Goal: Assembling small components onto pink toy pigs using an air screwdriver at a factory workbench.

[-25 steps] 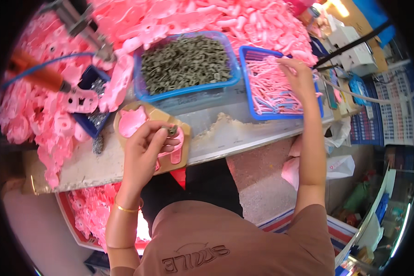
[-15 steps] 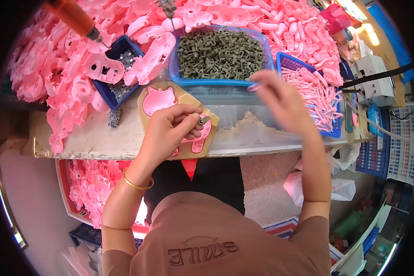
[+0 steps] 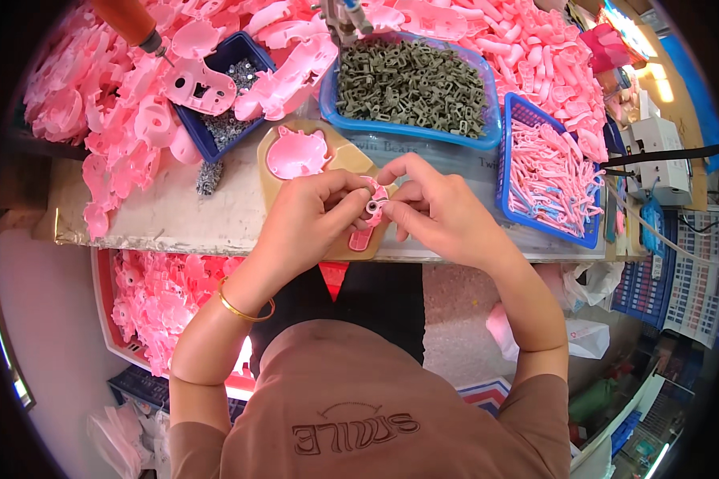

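Both my hands meet over a tan shaped board point(image 3: 276, 188). My left hand point(image 3: 315, 215) is closed, pinching a small dark green plastic part point(image 3: 372, 207) with a round end between thumb and forefinger. Against that part, from the other side, come the thumb and fingertips of my right hand point(image 3: 447, 211). Its fingers are pressed together, and what lies between them is too small to make out. In the board sits a pink animal-shaped plastic shell point(image 3: 298, 153), its hollow side up. A pink leg section point(image 3: 361, 239) shows below my fingers, and my hands hide the middle.
Behind the board, a blue tub point(image 3: 411, 136) holds many dark green parts. To its right is a blue basket point(image 3: 507, 152) of thin pink strips; to its left, a navy tray point(image 3: 192, 128) of screws. An orange screwdriver point(image 3: 128, 24) hangs above piled pink shells point(image 3: 64, 104).
My right hand has come from beside the green-parts tub to meet my left hand over the board. The view has shifted, so the bench items appear further right.
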Action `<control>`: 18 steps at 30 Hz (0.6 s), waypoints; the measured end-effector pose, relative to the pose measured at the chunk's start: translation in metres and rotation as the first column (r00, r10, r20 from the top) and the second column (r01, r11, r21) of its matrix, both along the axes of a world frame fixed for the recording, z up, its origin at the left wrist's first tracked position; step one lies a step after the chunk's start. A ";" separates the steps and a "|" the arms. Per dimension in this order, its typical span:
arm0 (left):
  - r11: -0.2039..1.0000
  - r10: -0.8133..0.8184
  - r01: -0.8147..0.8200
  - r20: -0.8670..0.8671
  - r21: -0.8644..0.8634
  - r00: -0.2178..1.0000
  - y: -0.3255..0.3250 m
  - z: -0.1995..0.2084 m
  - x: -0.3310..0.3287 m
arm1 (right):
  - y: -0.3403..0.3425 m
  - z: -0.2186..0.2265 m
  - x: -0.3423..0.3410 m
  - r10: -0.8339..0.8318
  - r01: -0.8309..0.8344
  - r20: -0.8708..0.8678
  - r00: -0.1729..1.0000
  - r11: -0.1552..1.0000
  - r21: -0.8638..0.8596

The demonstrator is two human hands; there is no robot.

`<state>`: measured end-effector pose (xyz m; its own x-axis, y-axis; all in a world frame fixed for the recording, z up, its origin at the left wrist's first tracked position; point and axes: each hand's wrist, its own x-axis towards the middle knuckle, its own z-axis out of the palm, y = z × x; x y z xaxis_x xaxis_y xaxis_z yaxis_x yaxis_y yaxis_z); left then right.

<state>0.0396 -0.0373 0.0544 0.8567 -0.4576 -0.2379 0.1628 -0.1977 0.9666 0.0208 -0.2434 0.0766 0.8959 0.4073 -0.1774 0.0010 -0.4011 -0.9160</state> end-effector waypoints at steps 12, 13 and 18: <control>0.995 -0.069 0.066 0.035 0.078 0.997 0.006 -0.002 0.000 | 0.013 -0.015 -0.016 -0.061 0.129 0.361 0.931 0.977 -0.167; 0.995 -0.068 0.065 0.035 0.079 0.997 0.007 -0.001 0.002 | 0.013 -0.015 -0.017 -0.051 0.113 0.358 0.932 0.981 -0.155; 0.981 -0.170 0.151 -0.162 -0.126 0.972 0.016 -0.001 0.006 | 0.008 -0.011 -0.015 -0.009 0.027 0.191 0.982 0.995 -0.092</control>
